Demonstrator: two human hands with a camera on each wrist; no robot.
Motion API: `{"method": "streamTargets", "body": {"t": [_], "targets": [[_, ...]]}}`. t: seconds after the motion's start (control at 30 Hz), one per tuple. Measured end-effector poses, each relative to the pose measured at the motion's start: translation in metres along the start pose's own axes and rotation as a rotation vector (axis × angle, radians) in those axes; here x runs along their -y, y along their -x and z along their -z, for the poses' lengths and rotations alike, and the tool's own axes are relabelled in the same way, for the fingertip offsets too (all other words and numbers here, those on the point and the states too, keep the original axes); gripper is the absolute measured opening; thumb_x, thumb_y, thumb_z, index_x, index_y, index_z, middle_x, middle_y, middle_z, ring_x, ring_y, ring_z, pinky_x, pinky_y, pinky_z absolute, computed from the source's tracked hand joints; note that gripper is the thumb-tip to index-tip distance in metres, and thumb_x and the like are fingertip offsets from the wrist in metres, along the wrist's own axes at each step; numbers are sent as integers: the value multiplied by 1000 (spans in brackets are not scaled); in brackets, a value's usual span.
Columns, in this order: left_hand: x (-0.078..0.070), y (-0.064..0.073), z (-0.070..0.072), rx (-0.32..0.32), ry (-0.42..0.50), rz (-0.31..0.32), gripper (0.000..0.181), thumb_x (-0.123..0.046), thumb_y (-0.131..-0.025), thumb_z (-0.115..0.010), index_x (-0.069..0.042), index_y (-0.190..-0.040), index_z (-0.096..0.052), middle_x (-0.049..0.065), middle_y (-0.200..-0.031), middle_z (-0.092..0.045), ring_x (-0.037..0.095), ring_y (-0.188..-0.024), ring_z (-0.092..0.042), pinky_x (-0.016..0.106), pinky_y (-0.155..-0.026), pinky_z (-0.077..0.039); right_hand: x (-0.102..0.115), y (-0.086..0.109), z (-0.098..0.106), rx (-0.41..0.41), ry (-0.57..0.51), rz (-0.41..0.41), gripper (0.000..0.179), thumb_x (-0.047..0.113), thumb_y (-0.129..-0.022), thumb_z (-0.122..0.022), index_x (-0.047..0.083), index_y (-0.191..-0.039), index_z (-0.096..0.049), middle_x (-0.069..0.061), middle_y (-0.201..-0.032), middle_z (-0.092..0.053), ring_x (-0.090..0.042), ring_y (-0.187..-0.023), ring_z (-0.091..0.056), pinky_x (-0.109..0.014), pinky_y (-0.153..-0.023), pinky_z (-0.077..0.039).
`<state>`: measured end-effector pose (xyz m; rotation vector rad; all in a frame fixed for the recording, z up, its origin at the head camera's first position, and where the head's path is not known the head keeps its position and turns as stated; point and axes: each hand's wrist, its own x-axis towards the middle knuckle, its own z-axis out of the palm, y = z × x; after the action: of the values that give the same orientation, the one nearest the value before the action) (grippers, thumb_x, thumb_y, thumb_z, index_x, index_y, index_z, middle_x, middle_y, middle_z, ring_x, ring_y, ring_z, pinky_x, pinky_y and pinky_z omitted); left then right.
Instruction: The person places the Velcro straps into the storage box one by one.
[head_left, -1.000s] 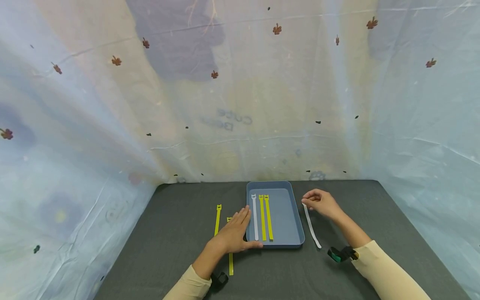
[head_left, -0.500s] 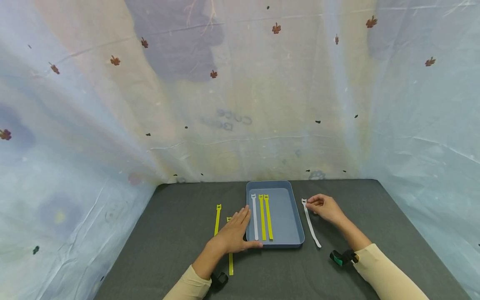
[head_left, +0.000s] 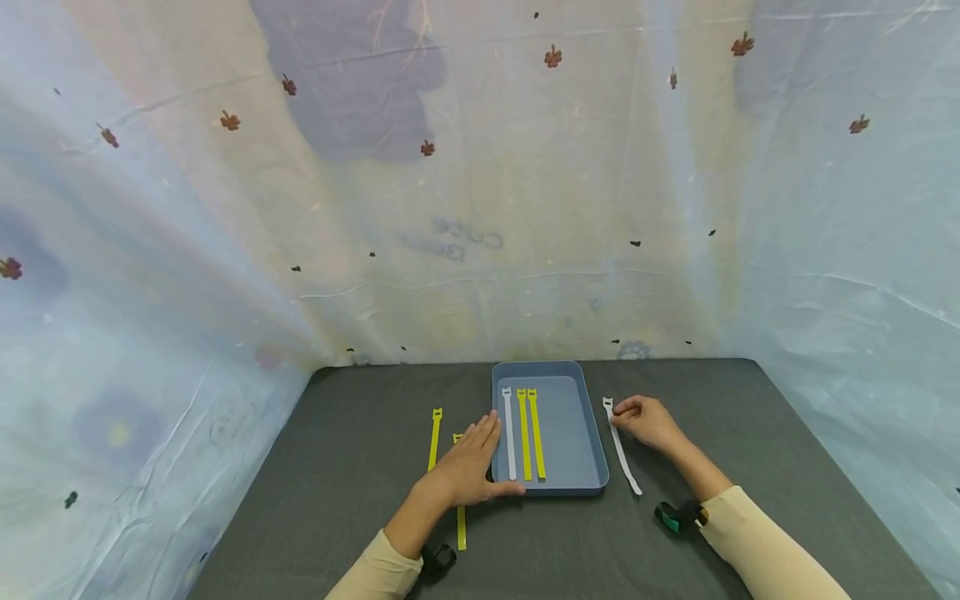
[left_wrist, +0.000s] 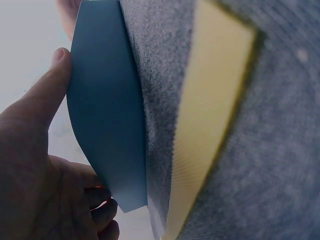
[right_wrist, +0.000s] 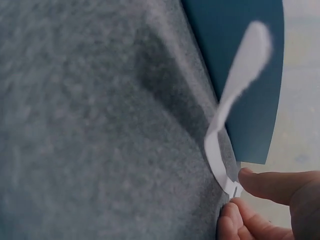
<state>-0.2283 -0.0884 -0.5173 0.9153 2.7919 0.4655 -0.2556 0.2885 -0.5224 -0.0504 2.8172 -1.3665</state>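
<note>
My left hand (head_left: 467, 468) lies against the near left corner of a blue-grey tray (head_left: 562, 467), fingers extended along its left rim and thumb along the front. Inside the tray lie one white cable strap (head_left: 510, 437) and two yellow cable straps (head_left: 525, 437), side by side. To the tray's right, a white cable strap (head_left: 621, 450) rests on the cloth, slightly bent. My right hand (head_left: 651, 423) is at its slotted head; in the right wrist view the thumb (right_wrist: 257, 182) and fingertips stand apart on either side of that head. The strap's tail curves upward there.
Two more yellow straps lie left of the tray: one (head_left: 435, 437) farther out, another (head_left: 462, 529) partly under my left hand and forearm. Dark grey cloth (head_left: 375, 500) covers the table. A patterned curtain (head_left: 480, 208) hangs behind and at both sides.
My right hand has let go of the white strap's head and shifted slightly right and down, staying beside it. The strap's head is now uncovered. My left hand and the tray have stayed put.
</note>
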Motion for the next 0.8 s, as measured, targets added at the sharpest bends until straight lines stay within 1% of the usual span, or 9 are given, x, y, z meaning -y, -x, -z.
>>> {"method": "streamTargets", "body": {"t": [0.13, 0.37, 0.47, 0.63, 0.8], "targets": [[1, 0, 0, 4, 1, 0, 124, -82, -91, -63, -3, -172, -15, 14, -181, -7, 28, -167, -12, 47, -135, -17, 2, -2, -2, -11, 14, -14, 26, 10, -98, -79, -11, -109, -70, -15, -91, -73, -15, -75, -63, -32, -65, -52], [1, -1, 0, 5, -2, -2, 124, -82, -91, -63, -3, -172, -14, 15, -181, -7, 28, -167, -12, 47, -135, -18, 6, -5, -6, -43, 54, -45, 22, 12, -96, -80, -6, -102, -70, -8, -81, -68, -16, -69, -57, -31, -62, -47], [1, -1, 0, 6, -4, 0, 124, -83, -91, -62, -3, -172, -14, 15, -181, -7, 28, -167, -11, 47, -135, -17, 6, -6, -7, -55, 74, -55, 21, 13, -96, -81, -5, -100, -69, -7, -79, -66, -17, -68, -56, -32, -62, -46], [1, -1, 0, 7, 0, 1, 124, -83, -91, -62, -3, -172, -14, 15, -181, -6, 28, -167, -11, 47, -135, -17, 6, -7, -9, -62, 90, -60, 19, 12, -95, -81, -4, -97, -70, -7, -78, -68, -17, -69, -58, -32, -63, -47], [1, -1, 0, 5, 0, 0, 124, -83, -91, -62, -3, -172, -14, 14, -181, -7, 28, -167, -11, 47, -135, -17, 6, -8, -8, -62, 94, -44, 19, 12, -95, -81, -3, -92, -69, -7, -77, -68, -16, -68, -57, -30, -63, -47]]}}
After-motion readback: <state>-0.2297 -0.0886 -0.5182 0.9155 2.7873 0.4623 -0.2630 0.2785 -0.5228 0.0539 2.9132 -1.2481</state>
